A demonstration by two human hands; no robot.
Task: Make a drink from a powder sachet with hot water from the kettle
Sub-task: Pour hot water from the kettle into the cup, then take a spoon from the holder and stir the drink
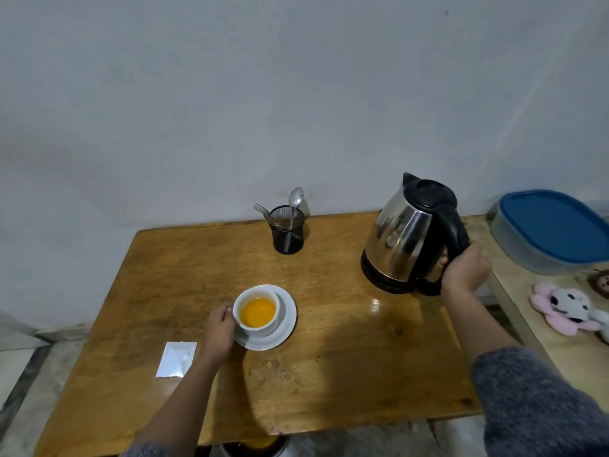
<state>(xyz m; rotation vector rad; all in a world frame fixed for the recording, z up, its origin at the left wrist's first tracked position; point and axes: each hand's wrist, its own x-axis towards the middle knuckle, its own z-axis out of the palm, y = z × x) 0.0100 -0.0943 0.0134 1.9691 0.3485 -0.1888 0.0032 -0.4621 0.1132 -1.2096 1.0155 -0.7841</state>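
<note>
A white cup (260, 326) holding orange liquid stands on a white saucer (283, 331) in the middle of the wooden table (346, 357). My left hand (219, 331) grips the cup's left side. A steel kettle (402, 235) with a black lid and handle sits on its black base at the table's back right, tilted slightly left. My right hand (464, 272) is closed around the kettle's handle. A white sachet (176, 359) lies flat on the table to the left of my left hand.
A black mesh holder (287, 230) with a spoon and forks stands at the table's back edge by the wall. On a lower surface to the right sit a blue-lidded container (553, 229) and a pink plush toy (566, 311).
</note>
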